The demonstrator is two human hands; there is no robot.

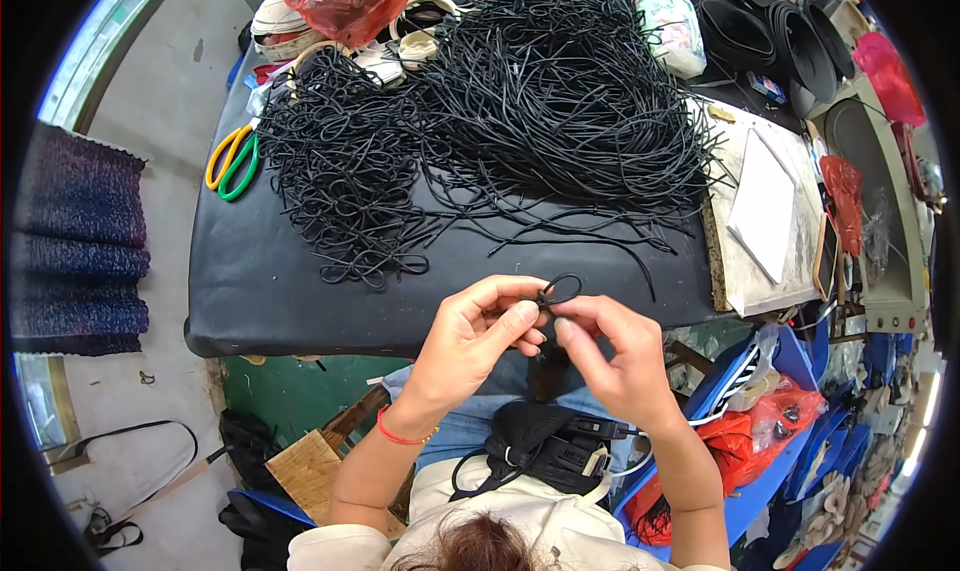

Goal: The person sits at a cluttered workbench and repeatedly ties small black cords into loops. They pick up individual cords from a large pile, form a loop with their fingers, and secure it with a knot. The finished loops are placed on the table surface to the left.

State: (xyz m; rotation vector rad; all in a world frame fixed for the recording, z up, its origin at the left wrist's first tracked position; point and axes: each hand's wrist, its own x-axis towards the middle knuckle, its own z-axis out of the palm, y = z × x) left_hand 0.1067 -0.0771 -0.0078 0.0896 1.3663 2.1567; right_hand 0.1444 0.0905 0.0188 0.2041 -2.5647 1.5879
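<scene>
Between my hands, just past the table's near edge, is a thin black cord [565, 289] bent into a small loop. My left hand [478, 326] pinches the cord at the base of the loop with thumb and fingers. My right hand [615, 351] grips the same cord from the other side, thumb and forefinger close together. Part of the cord is hidden by my fingers. Beyond them on the black table [270, 301] lies a tangled heap of looped cords [345, 181], and to its right a larger pile of long, loose black cords [570, 91].
Scissors with yellow and green handles [235, 161] lie at the table's left. A red plastic bag [350, 1] and a tissue pack [668, 26] sit at the back. A pale board [740, 261] with white paper [765, 206] is at right. Below it stands a blue bin [740, 516] holding red bags.
</scene>
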